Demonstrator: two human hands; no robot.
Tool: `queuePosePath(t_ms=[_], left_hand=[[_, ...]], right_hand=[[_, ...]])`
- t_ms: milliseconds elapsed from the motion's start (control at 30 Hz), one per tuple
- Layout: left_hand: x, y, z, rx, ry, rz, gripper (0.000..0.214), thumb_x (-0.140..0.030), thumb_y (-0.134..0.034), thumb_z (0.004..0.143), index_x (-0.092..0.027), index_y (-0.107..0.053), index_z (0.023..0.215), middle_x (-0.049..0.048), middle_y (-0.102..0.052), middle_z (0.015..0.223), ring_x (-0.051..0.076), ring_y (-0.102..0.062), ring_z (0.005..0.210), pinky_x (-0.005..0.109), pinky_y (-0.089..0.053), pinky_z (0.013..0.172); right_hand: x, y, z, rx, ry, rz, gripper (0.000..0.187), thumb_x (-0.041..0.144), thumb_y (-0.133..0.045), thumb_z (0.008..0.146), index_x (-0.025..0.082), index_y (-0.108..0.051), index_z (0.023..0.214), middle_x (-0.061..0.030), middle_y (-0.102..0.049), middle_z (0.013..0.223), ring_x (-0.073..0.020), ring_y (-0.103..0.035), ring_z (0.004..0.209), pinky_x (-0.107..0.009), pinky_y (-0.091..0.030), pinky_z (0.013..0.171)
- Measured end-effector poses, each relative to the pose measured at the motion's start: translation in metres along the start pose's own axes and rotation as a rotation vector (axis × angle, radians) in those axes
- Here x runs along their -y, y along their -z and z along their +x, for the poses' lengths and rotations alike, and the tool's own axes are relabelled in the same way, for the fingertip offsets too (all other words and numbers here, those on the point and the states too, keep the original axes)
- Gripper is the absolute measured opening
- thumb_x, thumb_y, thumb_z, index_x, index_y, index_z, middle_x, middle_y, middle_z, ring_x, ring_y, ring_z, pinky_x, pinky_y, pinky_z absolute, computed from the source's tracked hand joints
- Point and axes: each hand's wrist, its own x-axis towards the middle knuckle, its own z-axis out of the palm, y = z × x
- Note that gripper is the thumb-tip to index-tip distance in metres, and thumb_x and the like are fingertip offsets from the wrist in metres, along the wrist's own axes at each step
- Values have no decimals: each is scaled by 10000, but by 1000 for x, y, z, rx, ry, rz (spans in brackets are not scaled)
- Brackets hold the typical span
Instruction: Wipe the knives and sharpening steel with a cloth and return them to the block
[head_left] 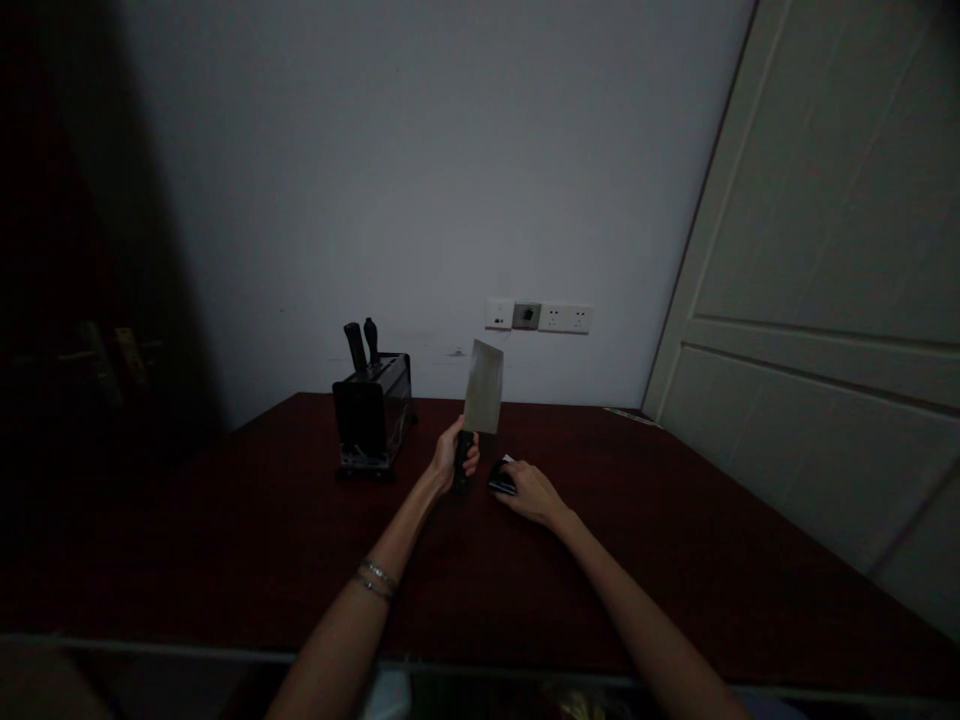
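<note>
My left hand (454, 456) is closed round the dark handle of a cleaver (482, 398), holding it upright with the broad steel blade pointing up above the table. My right hand (529, 492) rests just to its right, fingers curled over a small dark object with a white patch (501, 478) lying on the dark red table (262, 530). A black knife block (373, 412) stands to the left of the cleaver, with two dark knife handles sticking out of its top. Thin bracelets circle my left wrist.
A pale wall runs behind the table, with a row of sockets (538, 317) above the far edge. A white panelled door (825, 300) stands at the right. The left side is in deep shadow. A pale strip runs along the table's near edge.
</note>
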Motion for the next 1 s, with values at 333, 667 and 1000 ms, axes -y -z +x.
queuePosePath(t_ms=[333,667,1000], left_hand=[[0,1,-1,36,7,33,462,-570,-316,808,-154,-468,677,-53,-350,463,62,-291,332,185,-243,325],[2,0,-2,173,-143,90,230,-185,-532,561,-120,-513,782,-22,-455,546,81,-410,412,215,-322,412],[6,-5,-1,122,-102,130,406,-164,-728,549,-121,-534,902,33,-584,767,131,-569,636,252,-421,623]], right_hand=[[1,5,-2,-129,-57,346,433,554,-547,735,177,-558,947,-129,-475,1186,-240,-470,1094,-368,-370,922],[30,6,25,-277,-503,1384,440,607,-515,702,177,-596,745,-32,-631,721,-158,-593,674,-257,-454,621],[58,27,37,-68,-615,1772,520,675,-388,737,183,-555,703,40,-488,491,-97,-459,444,-215,-421,462]])
